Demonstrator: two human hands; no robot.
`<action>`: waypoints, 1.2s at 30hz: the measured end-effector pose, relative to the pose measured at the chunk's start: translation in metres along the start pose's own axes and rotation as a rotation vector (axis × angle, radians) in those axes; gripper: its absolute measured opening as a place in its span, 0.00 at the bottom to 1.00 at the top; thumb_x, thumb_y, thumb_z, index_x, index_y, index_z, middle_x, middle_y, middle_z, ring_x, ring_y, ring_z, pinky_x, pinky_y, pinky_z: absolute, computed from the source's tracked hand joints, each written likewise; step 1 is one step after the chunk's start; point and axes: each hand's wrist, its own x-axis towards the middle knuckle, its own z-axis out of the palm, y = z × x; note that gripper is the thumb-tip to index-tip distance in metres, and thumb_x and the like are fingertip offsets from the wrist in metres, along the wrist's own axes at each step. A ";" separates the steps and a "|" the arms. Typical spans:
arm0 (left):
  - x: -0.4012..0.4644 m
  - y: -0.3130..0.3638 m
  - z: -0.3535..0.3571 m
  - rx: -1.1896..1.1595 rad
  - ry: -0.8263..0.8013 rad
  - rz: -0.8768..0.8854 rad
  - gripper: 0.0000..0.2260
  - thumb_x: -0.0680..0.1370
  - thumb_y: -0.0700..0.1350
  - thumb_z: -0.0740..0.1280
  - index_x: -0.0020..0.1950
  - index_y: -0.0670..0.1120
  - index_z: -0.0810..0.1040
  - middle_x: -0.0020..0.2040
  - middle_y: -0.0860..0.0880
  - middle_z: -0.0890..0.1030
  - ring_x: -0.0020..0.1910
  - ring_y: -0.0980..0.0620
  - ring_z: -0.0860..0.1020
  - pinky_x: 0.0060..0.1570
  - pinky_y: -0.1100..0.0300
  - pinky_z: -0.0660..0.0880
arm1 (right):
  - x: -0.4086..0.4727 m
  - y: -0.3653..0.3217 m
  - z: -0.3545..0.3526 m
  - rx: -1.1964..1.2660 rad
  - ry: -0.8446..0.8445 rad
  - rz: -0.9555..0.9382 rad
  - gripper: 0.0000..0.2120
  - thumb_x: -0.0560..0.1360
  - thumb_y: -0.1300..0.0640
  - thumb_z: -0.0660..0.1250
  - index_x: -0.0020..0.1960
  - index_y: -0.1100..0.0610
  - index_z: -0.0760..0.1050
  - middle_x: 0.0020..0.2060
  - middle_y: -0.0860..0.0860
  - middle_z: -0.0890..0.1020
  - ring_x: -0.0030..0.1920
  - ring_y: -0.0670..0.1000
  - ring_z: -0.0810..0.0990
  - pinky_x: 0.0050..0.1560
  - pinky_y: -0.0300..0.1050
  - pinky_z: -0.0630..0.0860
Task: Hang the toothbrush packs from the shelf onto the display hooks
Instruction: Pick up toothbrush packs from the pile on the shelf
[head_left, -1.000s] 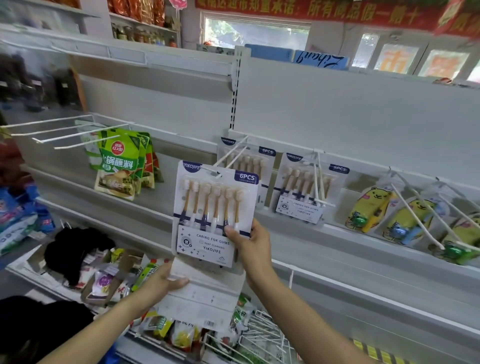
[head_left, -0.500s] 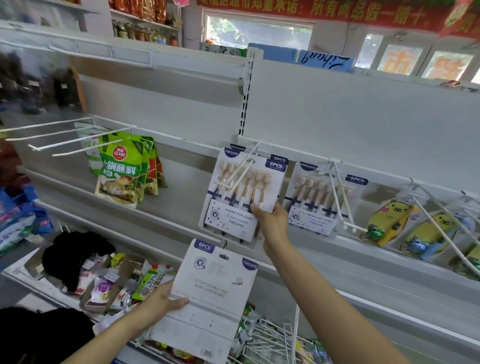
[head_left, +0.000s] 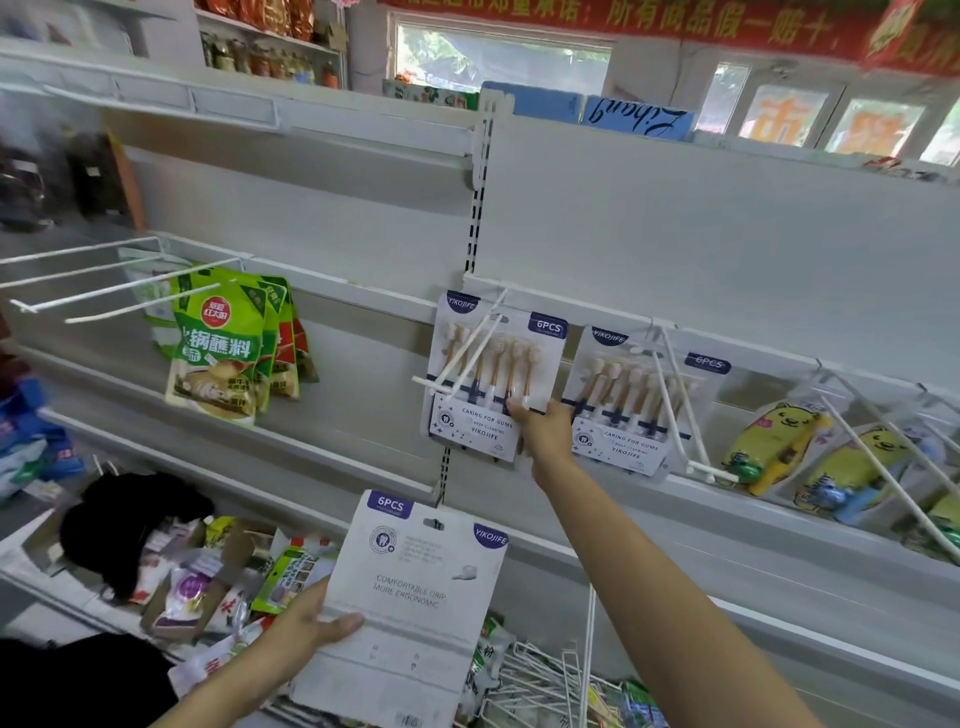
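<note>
A white six-piece toothbrush pack (head_left: 493, 379) hangs on the white double-prong display hook (head_left: 462, 353) at the shelf's middle upright. My right hand (head_left: 543, 431) grips that pack's lower right corner, thumb on its front. My left hand (head_left: 317, 623) holds a stack of toothbrush packs (head_left: 410, 608) back side up, low and in front of the shelf. Another toothbrush pack (head_left: 631, 405) hangs on the neighbouring hook (head_left: 685, 410) to the right.
Green sauce pouches (head_left: 223, 348) hang at the left under bare white hooks (head_left: 104, 291). Yellow bear-print packs (head_left: 779, 441) hang at the right on long hooks. Below lie mixed goods in a box (head_left: 208, 571) and loose white wire hooks (head_left: 550, 680).
My right hand carried the toothbrush pack up and away from me and slid it onto the hook. The stack in my left hand now shows its back side in full.
</note>
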 end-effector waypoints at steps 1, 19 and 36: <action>0.000 0.002 0.001 0.003 0.012 0.000 0.16 0.73 0.40 0.75 0.60 0.46 0.78 0.54 0.49 0.86 0.53 0.51 0.84 0.50 0.60 0.79 | 0.001 0.002 0.000 -0.012 -0.006 0.006 0.14 0.76 0.55 0.71 0.59 0.60 0.77 0.51 0.58 0.84 0.46 0.56 0.83 0.34 0.46 0.76; -0.035 0.070 0.106 0.218 0.496 0.538 0.11 0.82 0.40 0.61 0.63 0.51 0.67 0.56 0.50 0.77 0.52 0.53 0.78 0.41 0.66 0.74 | -0.135 0.010 -0.039 -0.394 -0.464 -0.095 0.23 0.74 0.62 0.72 0.68 0.58 0.74 0.58 0.51 0.83 0.52 0.48 0.84 0.55 0.43 0.79; -0.056 0.069 0.131 0.403 0.149 0.707 0.35 0.74 0.66 0.62 0.77 0.66 0.50 0.76 0.65 0.51 0.74 0.68 0.55 0.68 0.60 0.63 | -0.170 0.029 -0.078 -0.193 -0.277 -0.218 0.14 0.76 0.49 0.72 0.40 0.60 0.83 0.35 0.54 0.85 0.37 0.53 0.84 0.40 0.52 0.77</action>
